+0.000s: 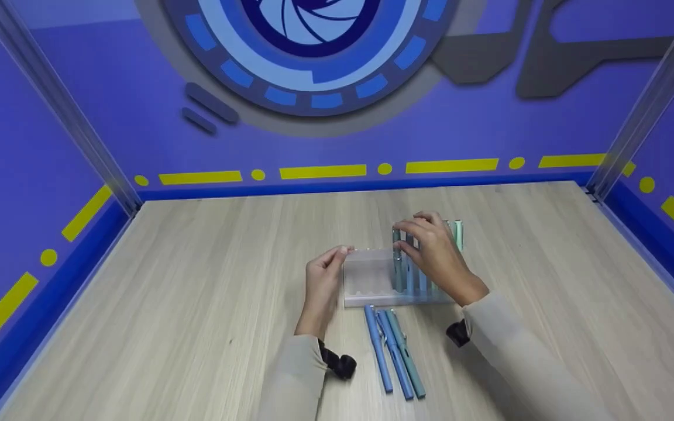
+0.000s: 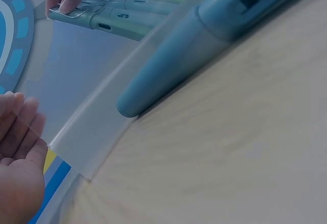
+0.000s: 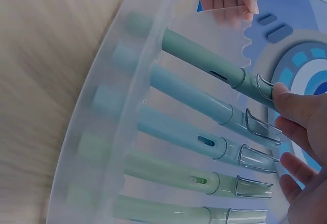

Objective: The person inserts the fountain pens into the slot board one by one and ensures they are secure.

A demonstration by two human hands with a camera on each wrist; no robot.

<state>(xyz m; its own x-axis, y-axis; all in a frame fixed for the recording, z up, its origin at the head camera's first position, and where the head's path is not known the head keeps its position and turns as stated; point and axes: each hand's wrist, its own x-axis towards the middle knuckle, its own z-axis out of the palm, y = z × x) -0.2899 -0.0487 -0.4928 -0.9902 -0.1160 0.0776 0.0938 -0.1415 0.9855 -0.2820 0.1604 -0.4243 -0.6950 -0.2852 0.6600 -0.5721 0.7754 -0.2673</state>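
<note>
A translucent pen stand (image 1: 369, 275) stands upright with a notched top edge, and several pens are in its right part. My left hand (image 1: 322, 283) pinches the stand's upper left corner between thumb and fingers. At the leftmost pen in the row, a dark green pen (image 3: 204, 60), my right hand (image 1: 439, 251) grips the clipped cap with the thumb on its near side. The lower end of that pen sits behind the stand's frosted front lip (image 3: 110, 91). Beside it come a blue pen (image 3: 191, 94), another blue pen (image 3: 179, 137) and light green pens (image 3: 166, 170).
In front of the stand, three pens lie on the wooden table: a blue pen (image 1: 378, 351), a second blue pen (image 1: 396, 359) and a green pen (image 1: 407, 356). Blue panels (image 1: 337, 146) with yellow marks wall the table at the back and sides.
</note>
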